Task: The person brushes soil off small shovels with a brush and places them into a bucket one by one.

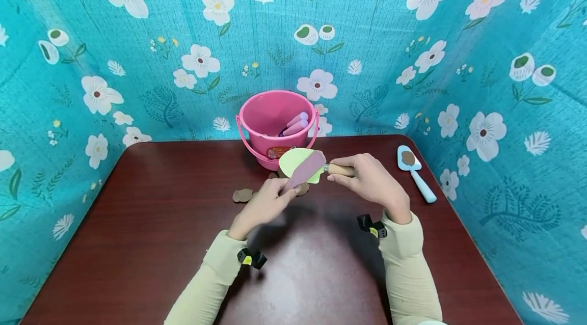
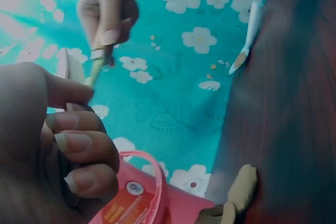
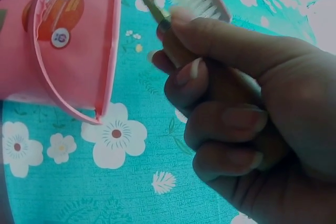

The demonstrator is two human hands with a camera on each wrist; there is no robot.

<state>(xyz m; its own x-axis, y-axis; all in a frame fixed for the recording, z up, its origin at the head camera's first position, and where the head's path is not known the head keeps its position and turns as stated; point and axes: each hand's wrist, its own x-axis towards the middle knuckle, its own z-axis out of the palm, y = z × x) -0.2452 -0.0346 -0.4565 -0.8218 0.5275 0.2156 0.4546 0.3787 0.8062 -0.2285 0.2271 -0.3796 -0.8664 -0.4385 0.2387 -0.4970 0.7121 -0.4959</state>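
My left hand point(image 1: 263, 206) grips the handle of a mauve brush point(image 1: 309, 166), whose white bristles show in the right wrist view. The brush lies across the pale green blade of a hand trowel point(image 1: 290, 159). My right hand point(image 1: 373, 182) holds that trowel by its wooden handle point(image 1: 341, 169), fingers curled round it in the right wrist view. Both tools are held above the table, in front of a pink bucket point(image 1: 259, 116). Whether the bristles touch the blade is hard to tell.
Lilac-handled items point(image 1: 295, 125) stand inside the bucket. Brown flat lumps point(image 1: 243, 195) lie on the dark table point(image 1: 137, 223) before it. A light blue trowel point(image 1: 423, 186) with a brown lump on its scoop lies at the right edge. Floral cloth point(image 1: 174, 34) surrounds the table's back and sides.
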